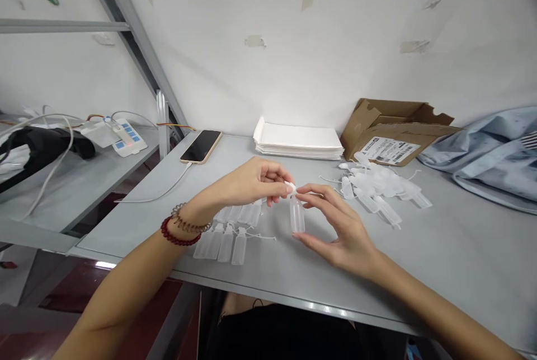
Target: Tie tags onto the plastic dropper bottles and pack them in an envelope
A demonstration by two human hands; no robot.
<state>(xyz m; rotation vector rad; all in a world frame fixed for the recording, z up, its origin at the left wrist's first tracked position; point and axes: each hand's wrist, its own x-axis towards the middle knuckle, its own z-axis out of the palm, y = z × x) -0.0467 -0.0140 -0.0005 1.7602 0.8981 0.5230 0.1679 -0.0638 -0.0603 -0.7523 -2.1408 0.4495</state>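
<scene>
Over the grey table, a small translucent plastic bottle (pixel 297 215) stands upright between my hands. My left hand (pixel 266 180) pinches the white cap (pixel 290 187) at the bottle's top between thumb and fingers. With its fingers near the neck and its thumb at the base, my right hand (pixel 339 223) grips the bottle. Several similar bottles (pixel 239 247) lie in rows beneath and beside my left wrist, some with thin white strings. To the right is a loose pile of more translucent bottles (pixel 380 183). Whether the cap is fully seated on the neck is hidden by my fingers.
A phone (pixel 201 146) with a white charging cable lies at the back left. A stack of white sheets or envelopes (pixel 300 140) is against the wall, beside an open cardboard box (pixel 390 136). Light blue fabric (pixel 486 153) covers the right rear. A metal shelf post (pixel 163 122) rises at left.
</scene>
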